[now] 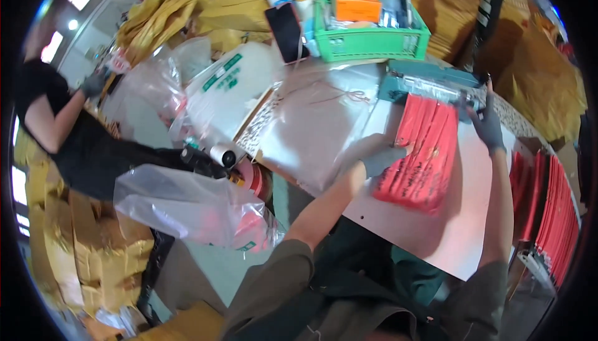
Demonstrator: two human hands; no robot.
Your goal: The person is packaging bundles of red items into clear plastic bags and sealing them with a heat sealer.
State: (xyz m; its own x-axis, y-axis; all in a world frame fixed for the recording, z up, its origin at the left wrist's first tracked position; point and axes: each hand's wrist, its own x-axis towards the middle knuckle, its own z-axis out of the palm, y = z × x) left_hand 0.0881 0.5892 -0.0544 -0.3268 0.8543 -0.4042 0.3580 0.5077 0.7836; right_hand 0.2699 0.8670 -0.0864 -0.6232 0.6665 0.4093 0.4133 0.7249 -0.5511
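A stack of red flat packets (422,154) lies on the white table (448,229), its far end at a teal sealing machine (423,82). My left hand (381,156), in a grey glove, rests on the left edge of the stack, pressing it flat. My right hand (486,123), also gloved, reaches to the far right corner of the stack by the machine, fingers bent on the packet's edge. A pile of clear plastic bags (317,126) lies just left of my left hand.
A green basket (367,42) with an orange box stands behind the machine, a fan beyond it. More red packets (551,210) stand at the right. Another person in black (62,135) works at the left among plastic bags (187,207) and tape rolls (224,154).
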